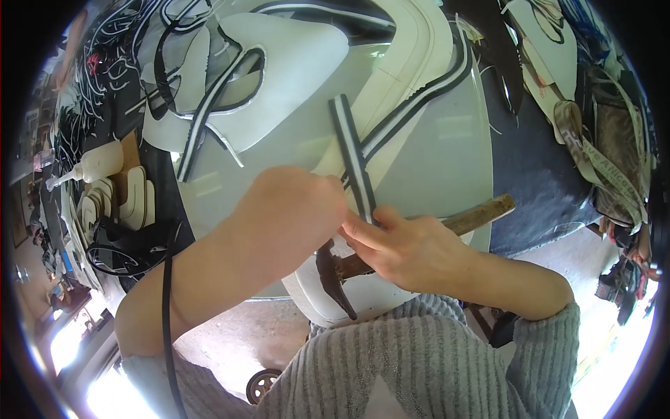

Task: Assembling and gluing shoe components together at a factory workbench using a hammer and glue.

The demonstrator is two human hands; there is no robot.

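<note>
A flat black strip with a white stripe (pixel 348 136) stands out from between my hands, its far end free. My right hand (pixel 412 253) pinches its near end between thumb and fingers. Close against it, my left hand (pixel 296 209) is closed, back upward; its fingertips and whatever they grip are hidden. Behind the strip runs a long cream curved panel (pixel 412 52), with a second black-and-white strip (pixel 426 94) along its edge. Beneath my right hand lies a hammer (pixel 481 215), its rusty head near my body and its wooden handle pointing right.
A large white panel (pixel 300 52) with an oval cutout lies at the back left under several loose strips. At the left are a white squeeze bottle (pixel 103 160), stacked cream cut pieces (pixel 136 199) and a black cable (pixel 167 300). A webbing strap (pixel 593 160) hangs at the right edge.
</note>
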